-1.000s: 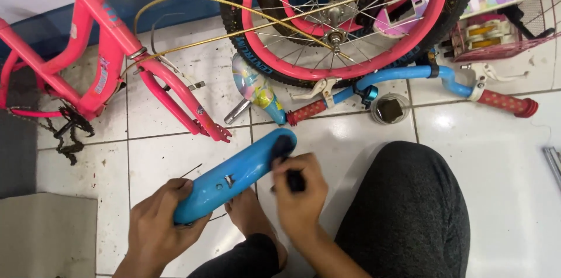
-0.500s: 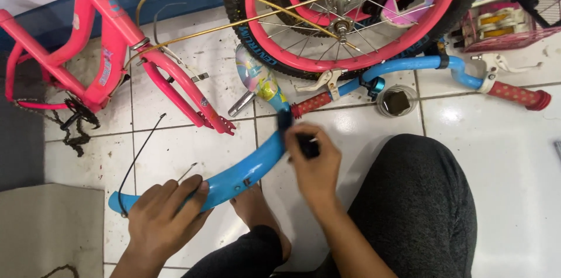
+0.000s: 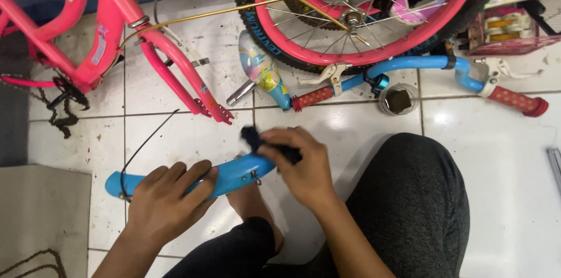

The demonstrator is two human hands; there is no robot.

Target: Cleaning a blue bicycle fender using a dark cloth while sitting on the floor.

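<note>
Currently the blue bicycle mudguard lies low over the tiled floor, long axis left to right, slightly rising rightward. Left hand wraps its left half, fingers curled over the top. Right hand sits at the right end, pinching a dark object, probably a cloth, against it.

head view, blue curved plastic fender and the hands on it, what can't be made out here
- Head view: the near end of the blue curved plastic fender is hidden under the right hand.
- The small dark object in that hand's grip is mostly covered by fingers; its kind is unclear.
- The left hand covers the fender's middle.
- The pink bicycle frame and spoked wheel are cut off by the top edge.
</note>
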